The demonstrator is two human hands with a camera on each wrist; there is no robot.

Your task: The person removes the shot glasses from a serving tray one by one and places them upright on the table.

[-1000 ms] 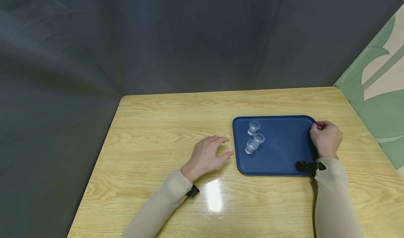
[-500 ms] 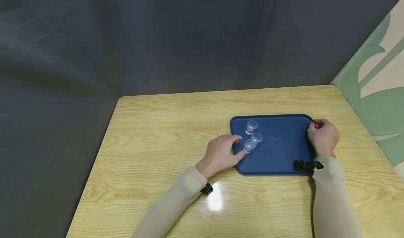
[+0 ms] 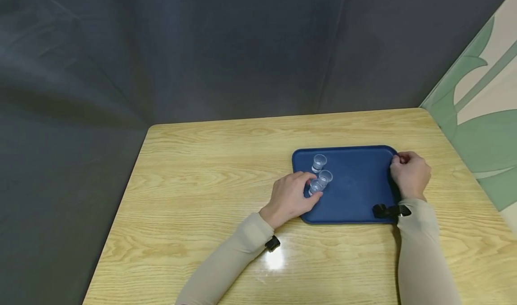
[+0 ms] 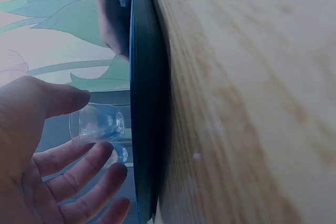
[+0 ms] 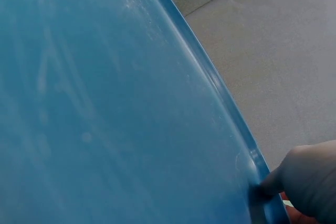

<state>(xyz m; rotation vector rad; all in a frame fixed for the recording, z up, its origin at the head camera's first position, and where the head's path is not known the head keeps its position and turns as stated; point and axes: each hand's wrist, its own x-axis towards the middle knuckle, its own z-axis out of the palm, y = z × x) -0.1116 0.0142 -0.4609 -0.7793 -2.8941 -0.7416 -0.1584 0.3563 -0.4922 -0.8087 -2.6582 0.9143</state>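
My left hand [image 3: 290, 196] reaches over the left edge of the blue tray [image 3: 355, 183], thumb and fingers spread on either side of the nearest small clear shot glass [image 3: 316, 187]. In the left wrist view, that glass [image 4: 97, 121] sits between thumb and fingers; whether they touch it I cannot tell. Close beside it stands a second shot glass [image 3: 325, 178], and a third glass [image 3: 319, 162] is farther back. My right hand [image 3: 410, 174] pinches the tray's right rim near the far corner, its thumb on the inner side in the right wrist view.
The tray lies on a light wooden table [image 3: 210, 161]. A dark curtain [image 3: 242, 49] hangs behind and to the left, and a green leaf-patterned panel [image 3: 484, 143] stands at the right. Black wrist cameras [image 3: 272, 243] sit on both sleeves.
My left hand has moved right, from beside the tray to around the nearest glass. The right hand keeps its hold on the rim, and the glasses stay in place on the tray.
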